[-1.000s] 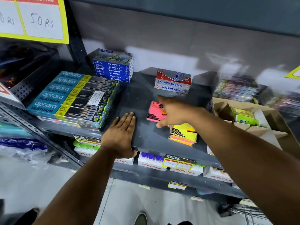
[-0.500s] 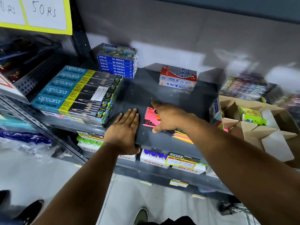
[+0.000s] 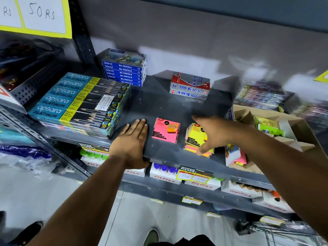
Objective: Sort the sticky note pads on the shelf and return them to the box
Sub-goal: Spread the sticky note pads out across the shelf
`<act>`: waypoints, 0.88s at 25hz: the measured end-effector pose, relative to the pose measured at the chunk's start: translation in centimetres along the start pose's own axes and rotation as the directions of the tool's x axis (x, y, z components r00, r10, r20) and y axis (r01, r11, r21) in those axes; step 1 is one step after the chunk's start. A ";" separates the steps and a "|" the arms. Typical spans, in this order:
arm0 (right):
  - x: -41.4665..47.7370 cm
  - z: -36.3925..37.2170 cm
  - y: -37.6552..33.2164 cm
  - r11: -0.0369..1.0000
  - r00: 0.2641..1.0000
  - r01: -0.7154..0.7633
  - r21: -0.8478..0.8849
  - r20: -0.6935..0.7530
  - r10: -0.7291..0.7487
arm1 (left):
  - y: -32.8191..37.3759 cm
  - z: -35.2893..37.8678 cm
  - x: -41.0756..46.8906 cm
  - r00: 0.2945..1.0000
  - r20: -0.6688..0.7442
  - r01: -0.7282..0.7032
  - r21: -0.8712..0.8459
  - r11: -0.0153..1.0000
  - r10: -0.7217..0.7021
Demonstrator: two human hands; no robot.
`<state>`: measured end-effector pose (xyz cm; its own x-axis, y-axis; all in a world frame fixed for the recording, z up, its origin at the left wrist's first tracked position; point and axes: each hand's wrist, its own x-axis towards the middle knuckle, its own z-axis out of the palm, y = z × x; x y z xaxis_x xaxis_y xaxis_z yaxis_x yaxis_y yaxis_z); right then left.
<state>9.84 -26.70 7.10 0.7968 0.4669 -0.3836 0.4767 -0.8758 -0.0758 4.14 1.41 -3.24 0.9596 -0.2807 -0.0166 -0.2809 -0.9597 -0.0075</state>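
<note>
A pink sticky note pad [image 3: 166,130] lies flat and alone near the front of the grey shelf [image 3: 170,107]. To its right sits a stack of pads with a yellow one on top [image 3: 195,139]. My right hand [image 3: 214,134] hovers over that stack with fingers spread, thumb down at the stack's front edge, holding nothing. My left hand [image 3: 132,141] rests flat, palm down, on the shelf left of the pink pad. A cardboard box [image 3: 300,125] with open flaps stands at the right, holding green packs; more pads [image 3: 236,156] stick out at its near side.
Stacked Apsara pencil boxes [image 3: 79,105] fill the shelf's left. Doms oil pastel boxes [image 3: 124,68] and Softek boxes [image 3: 190,86] stand at the back. Blurred packs [image 3: 260,95] sit behind the box. Fitfizz boxes [image 3: 165,174] line the lower shelf.
My right hand pulled the pink pad toward the shelf's front, let go of it, and moved right over the yellow-topped stack. My left hand stayed flat on the shelf.
</note>
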 end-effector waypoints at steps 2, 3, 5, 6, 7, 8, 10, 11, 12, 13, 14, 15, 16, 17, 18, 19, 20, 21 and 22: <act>-0.4 0.7 0.2 1.000 1.000 -0.013 -0.009 -0.017 0.013 | 0.1 0.0 0.0 1.000 0.001 0.011 0.000 1.000 -0.011; -0.4 0.8 0.3 1.000 0.999 -0.009 -0.011 -0.035 0.009 | 0.1 0.0 0.0 1.000 0.001 0.014 0.000 1.000 -0.014; -0.3 0.5 0.3 1.000 0.999 0.001 -0.019 -0.047 -0.002 | 0.1 0.0 0.0 1.000 0.007 0.012 -0.001 1.000 -0.012; 0.0 0.1 0.4 1.000 0.999 0.006 -0.023 -0.047 -0.007 | 0.1 0.0 0.0 1.000 0.008 0.010 -0.003 1.000 -0.010; 0.4 -0.5 0.4 1.000 0.998 0.011 -0.027 -0.055 -0.012 | 0.0 -0.1 0.0 1.000 0.005 0.007 -0.005 1.000 -0.007; 1.0 -1.2 0.5 0.999 0.997 0.012 -0.029 -0.079 -0.015 | 0.0 0.0 0.0 1.000 0.001 0.002 -0.008 1.000 -0.002; 2.7 -2.7 0.7 1.000 0.986 0.008 -0.019 -0.168 -0.011 | 0.0 0.0 -0.1 1.000 -0.003 -0.004 -0.007 1.000 0.004; 3.8 -3.4 0.8 1.000 0.980 0.004 -0.002 -0.201 -0.004 | 0.0 0.1 -0.1 1.000 -0.003 0.001 -0.002 1.000 -0.001; 4.9 -3.8 0.8 1.000 0.977 0.000 0.021 -0.212 0.004 | 0.0 0.1 -0.1 1.000 -0.004 0.009 0.003 1.000 -0.009; 5.9 -4.1 0.7 0.999 0.979 -0.003 0.044 -0.205 0.012 | 0.0 0.1 -0.1 1.000 -0.004 0.015 0.003 1.000 -0.015; 6.8 -4.2 0.7 0.998 0.981 -0.008 0.055 -0.191 0.018 | 0.1 0.1 -0.1 1.000 -0.005 0.019 0.002 1.000 -0.019; 7.5 -4.1 0.7 0.998 0.984 -0.013 0.059 -0.176 0.023 | 0.1 0.2 -0.1 1.000 -0.003 0.019 0.002 1.000 -0.019; 8.2 -3.8 0.9 0.998 0.987 -0.020 0.062 -0.160 0.030 | 0.1 0.2 -0.1 1.000 0.000 0.017 0.003 1.000 -0.017; 8.7 -3.4 1.1 0.997 0.989 -0.026 0.070 -0.144 0.036 | 0.1 0.2 -0.1 1.000 0.000 0.015 0.001 1.000 -0.015; 9.1 -3.0 1.3 0.996 0.991 -0.030 0.084 -0.129 0.041 | 0.1 0.2 -0.2 1.000 -0.001 0.014 -0.002 1.000 -0.014; 9.5 -2.6 1.5 0.994 0.992 -0.032 0.102 -0.117 0.044 | 0.0 0.2 -0.2 1.000 -0.003 0.012 -0.007 1.000 -0.012; 9.9 -2.2 1.6 0.992 0.993 -0.030 0.119 -0.107 0.043 | 0.0 0.2 -0.2 1.000 -0.004 0.011 -0.015 1.000 -0.012; 10.2 -1.8 1.7 0.991 0.994 -0.027 0.134 -0.097 0.040 | 0.0 0.2 -0.3 1.000 -0.005 0.011 -0.021 1.000 -0.011; 10.4 -1.4 1.8 0.989 0.995 -0.021 0.149 -0.088 0.035 | 0.0 0.2 -0.3 1.000 -0.005 0.009 -0.025 1.000 -0.009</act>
<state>19.53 -23.20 4.27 0.8425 0.4451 -0.3033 0.3990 -0.8940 -0.2038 3.88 1.45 -3.45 0.9622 -0.2722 -0.0112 -0.2720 -0.9621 0.0173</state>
